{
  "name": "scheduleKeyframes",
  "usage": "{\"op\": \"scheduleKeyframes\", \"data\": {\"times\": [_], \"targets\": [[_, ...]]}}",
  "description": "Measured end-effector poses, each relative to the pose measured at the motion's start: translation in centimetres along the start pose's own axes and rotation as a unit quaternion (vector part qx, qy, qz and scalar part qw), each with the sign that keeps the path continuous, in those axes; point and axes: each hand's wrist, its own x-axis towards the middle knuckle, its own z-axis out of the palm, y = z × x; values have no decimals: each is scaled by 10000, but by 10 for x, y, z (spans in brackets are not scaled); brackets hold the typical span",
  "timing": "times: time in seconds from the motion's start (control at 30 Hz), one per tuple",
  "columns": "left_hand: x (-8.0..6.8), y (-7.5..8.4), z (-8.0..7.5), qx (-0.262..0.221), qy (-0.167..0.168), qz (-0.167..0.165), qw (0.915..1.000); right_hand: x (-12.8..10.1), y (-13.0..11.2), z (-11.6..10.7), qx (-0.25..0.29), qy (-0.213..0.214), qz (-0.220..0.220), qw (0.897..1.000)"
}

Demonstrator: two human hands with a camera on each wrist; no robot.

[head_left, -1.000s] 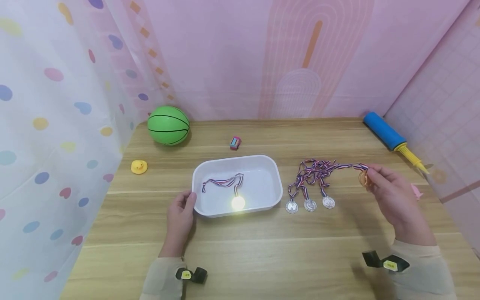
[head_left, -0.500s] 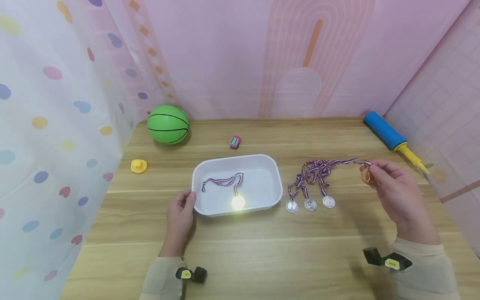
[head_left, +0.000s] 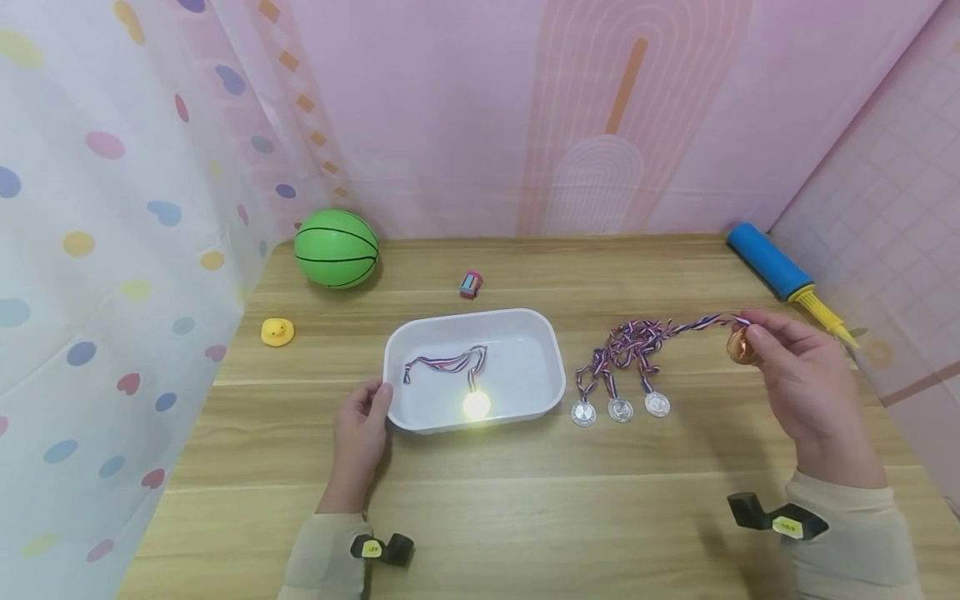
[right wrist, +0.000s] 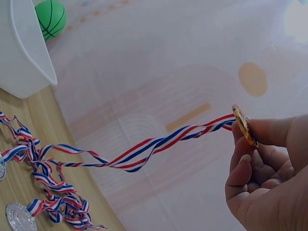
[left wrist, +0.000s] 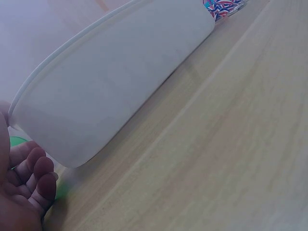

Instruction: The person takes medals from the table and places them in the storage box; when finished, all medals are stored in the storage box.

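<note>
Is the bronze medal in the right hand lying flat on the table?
No, the right hand pinches the round bronze medal above the wooden table.

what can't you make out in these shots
- Gold medal in the white tray, head view: glare washes out its face.
- Bronze medal pinched by the right hand: edge-on in the right wrist view, its face unreadable.
- Left hand, left wrist view: cut off by the frame corner.
- Small pink toy, head view: too small to identify.
</note>
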Motion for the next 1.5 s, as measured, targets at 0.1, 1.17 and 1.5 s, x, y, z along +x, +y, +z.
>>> {"op": "scheduleKeyframes", "data": {"times": [0.1,1.17,1.5], "targets": [[0,-1,0,-15,42,40,10000,1,-2,2,123,27,-36,9999],[2,-3,1,-39,48,115,9999,10,-20,14,1587,220,-791,9839],[2,-4,2,-21,76,159,9998,19,-33,26,1862,13,-793,9793]]}}
